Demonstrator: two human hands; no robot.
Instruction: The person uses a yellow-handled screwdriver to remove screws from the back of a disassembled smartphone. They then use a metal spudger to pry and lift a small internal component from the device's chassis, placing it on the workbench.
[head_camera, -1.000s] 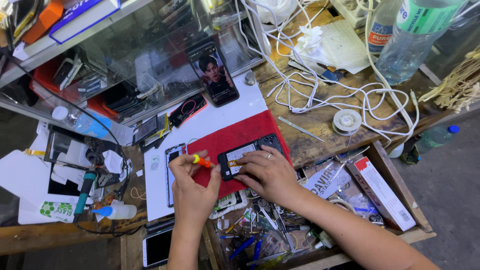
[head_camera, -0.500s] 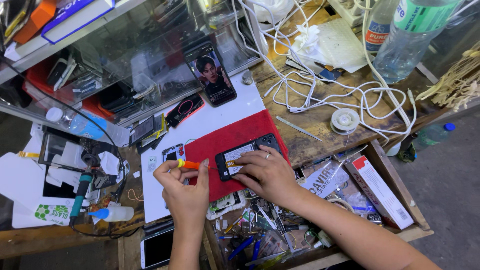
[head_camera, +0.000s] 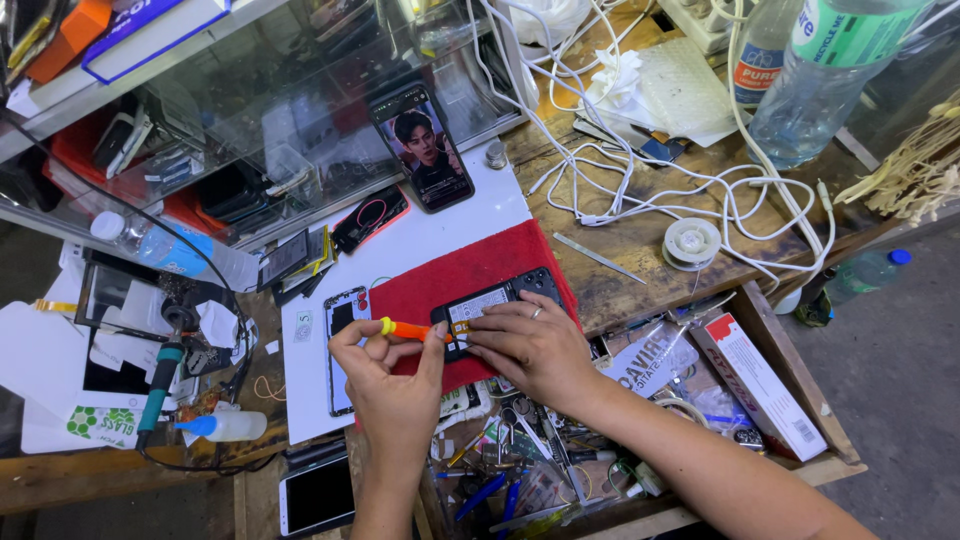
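On the red mat (head_camera: 470, 275), near its lower edge, lay an opened phone (head_camera: 492, 303) with its back off and its insides showing. Its long axis ran from lower left to upper right across the mat. The right hand (head_camera: 530, 345) rested flat on the phone's lower long edge, fingers spread and pressing it down, a ring on one finger; its grip was a flat hold, not a closed pinch. The left hand (head_camera: 395, 385) sat just left of the phone, below the mat's left corner, its grip closed tight around an orange-handled screwdriver (head_camera: 408, 329). The tool lay nearly level, yellow cap to the left, tip pointing right and meeting the phone's left end. The phone thus lay directly right of the left grip, in line with the tool, and the right hand was the nearer to it, being in contact.

The mat lay on a white sheet (head_camera: 420, 240) on a worn wooden desk. Left of the mat lay a bare phone frame (head_camera: 345, 350). Above the mat a second phone (head_camera: 424, 148) leaned lit against a glass case. Right of the mat ran white cables (head_camera: 640, 180) and a solder spool (head_camera: 691, 241). Below the mat an open drawer (head_camera: 790, 360) held loose tools. Room to work was tight.
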